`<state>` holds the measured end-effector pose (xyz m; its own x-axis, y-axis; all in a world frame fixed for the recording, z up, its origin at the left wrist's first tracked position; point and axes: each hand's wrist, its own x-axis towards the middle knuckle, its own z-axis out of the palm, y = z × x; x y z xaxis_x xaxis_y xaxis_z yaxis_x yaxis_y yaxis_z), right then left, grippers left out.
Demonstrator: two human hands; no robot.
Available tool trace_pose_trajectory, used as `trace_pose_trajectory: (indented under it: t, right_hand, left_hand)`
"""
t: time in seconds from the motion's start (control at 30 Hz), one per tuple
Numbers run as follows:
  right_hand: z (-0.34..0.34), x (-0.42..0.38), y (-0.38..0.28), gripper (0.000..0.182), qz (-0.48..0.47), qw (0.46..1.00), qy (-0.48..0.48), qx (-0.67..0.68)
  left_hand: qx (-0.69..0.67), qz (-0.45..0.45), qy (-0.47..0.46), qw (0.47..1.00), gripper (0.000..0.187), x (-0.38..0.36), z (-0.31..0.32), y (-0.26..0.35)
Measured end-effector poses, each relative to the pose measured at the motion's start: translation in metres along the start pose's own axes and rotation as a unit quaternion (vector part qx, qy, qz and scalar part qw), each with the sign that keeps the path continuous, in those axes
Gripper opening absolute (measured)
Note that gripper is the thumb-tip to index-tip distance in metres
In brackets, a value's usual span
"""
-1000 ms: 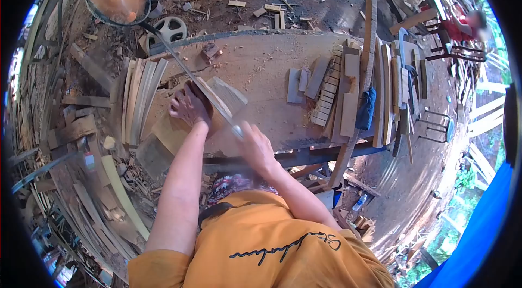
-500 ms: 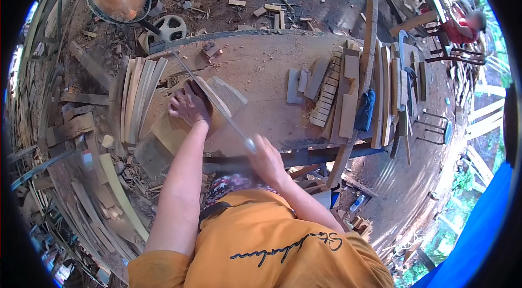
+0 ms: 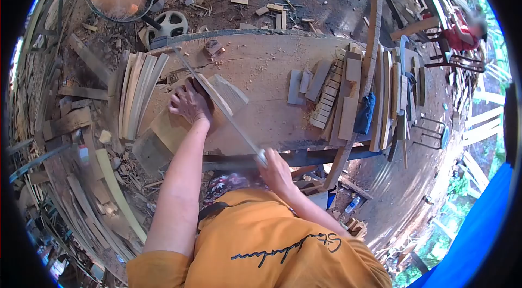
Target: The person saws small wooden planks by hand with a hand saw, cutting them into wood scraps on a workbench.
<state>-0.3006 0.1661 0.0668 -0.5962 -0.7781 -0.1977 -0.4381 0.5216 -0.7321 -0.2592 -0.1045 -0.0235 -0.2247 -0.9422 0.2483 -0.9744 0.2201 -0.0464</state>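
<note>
- Head view is looking down on the left hand (image 3: pixel 190 104) pressing flat on a wooden board (image 3: pixel 209 104) lying on the workbench (image 3: pixel 261 70) — fingers spread, not gripping.
- Right hand (image 3: pixel 276 171) is clenching the handle end of a handsaw (image 3: pixel 217 100); the handle itself is hiding inside the fist.
- Saw blade is running from that fist up across the board, passing just beside the left hand's fingers — its teeth are too thin to make out.
- Board's near edge is disappearing under the left wrist.
</note>
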Motion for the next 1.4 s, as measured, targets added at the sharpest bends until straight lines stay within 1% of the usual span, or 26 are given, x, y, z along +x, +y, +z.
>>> trace_pose_trajectory:
  t: [0.07,0.1,0.17,0.2,0.27,0.33,0.43,0.47,0.5,0.6,0.67,0.77,0.83,0.9,0.97,1.03,1.07,1.17,1.23,1.3,1.4]
  right_hand:
    - [-0.004,-0.019,0.005,0.027,0.001,1.0,-0.009,-0.022]
    - [-0.001,-0.016,0.003,0.027,0.006,1.0,-0.009,-0.023]
    - [0.008,0.018,-0.004,0.026,-0.014,1.0,0.006,-0.017]
    - [0.013,0.037,-0.011,0.026,-0.014,1.0,0.009,-0.015]
    - [0.019,0.067,-0.024,0.025,-0.044,0.999,0.008,-0.023]
    - [0.012,0.053,-0.021,0.026,-0.032,0.999,0.009,-0.017]
    - [0.001,0.025,-0.016,0.025,-0.008,1.0,-0.006,-0.001]
    - [0.002,0.021,-0.017,0.025,0.005,1.0,-0.01,0.02]
    - [0.005,0.023,-0.019,0.025,0.006,1.0,-0.011,0.022]
    - [0.017,0.035,-0.029,0.025,0.017,1.0,-0.01,0.0]
    - [0.026,0.055,-0.041,0.025,0.011,0.999,0.027,0.016]
    - [0.016,0.058,-0.038,0.026,0.0,1.0,0.003,0.013]
    - [0.01,0.04,-0.029,0.026,-0.016,1.0,0.004,0.002]
    - [0.008,0.023,-0.025,0.025,0.009,1.0,-0.007,0.012]
    - [0.022,0.029,-0.027,0.025,0.017,1.0,-0.005,-0.002]
    - [0.03,0.05,-0.033,0.025,0.012,1.0,0.022,0.001]
    - [0.031,0.065,-0.038,0.025,-0.018,0.999,0.035,0.012]
    - [0.027,0.059,-0.035,0.024,-0.012,0.999,0.026,0.015]
    - [0.015,0.024,-0.026,0.023,0.006,1.0,0.027,0.007]
    - [0.002,-0.019,-0.008,0.023,-0.005,1.0,0.018,0.018]
    - [0.007,-0.03,0.002,0.025,0.003,1.0,0.009,-0.004]
  left_hand:
    - [-0.006,0.017,0.013,1.0,0.025,-0.003,-0.006,-0.001]
    - [-0.006,0.02,0.009,1.0,0.025,-0.006,-0.004,-0.003]
    - [0.01,0.022,0.002,1.0,0.025,-0.003,0.003,-0.004]
    - [0.012,0.03,0.021,0.999,0.025,-0.003,0.007,-0.006]
    - [0.017,0.027,0.021,0.999,0.025,-0.007,0.011,-0.009]
    - [0.015,0.03,0.02,0.999,0.025,-0.001,0.005,-0.004]
    - [-0.013,0.008,-0.008,1.0,0.024,-0.006,-0.006,0.003]
    - [-0.02,0.029,0.004,0.999,0.024,-0.006,-0.005,0.001]
    - [-0.027,0.052,0.019,0.998,0.025,-0.004,-0.004,0.0]
    - [-0.011,0.05,0.026,0.998,0.024,-0.004,0.007,-0.006]
    - [-0.004,0.046,0.021,0.999,0.024,-0.007,0.009,-0.006]
    - [-0.008,0.068,0.043,0.997,0.024,-0.002,0.003,-0.004]
    - [-0.007,0.037,-0.002,0.999,0.023,-0.003,-0.007,0.001]
    - [-0.006,0.033,-0.01,0.999,0.023,-0.002,-0.008,0.003]
    - [-0.002,0.029,-0.018,0.999,0.022,-0.002,-0.003,0.0]
    - [-0.005,0.051,0.008,0.999,0.023,-0.003,0.004,-0.005]
    - [-0.003,0.051,0.007,0.999,0.023,-0.003,0.006,-0.005]
    - [-0.003,0.042,-0.009,0.999,0.023,-0.001,0.002,-0.002]
    - [-0.014,0.04,0.018,0.999,0.024,-0.002,0.001,0.001]
    - [-0.015,0.038,0.006,0.999,0.024,-0.003,0.0,0.0]
    - [-0.006,0.041,-0.017,0.999,0.024,-0.005,0.0,-0.004]
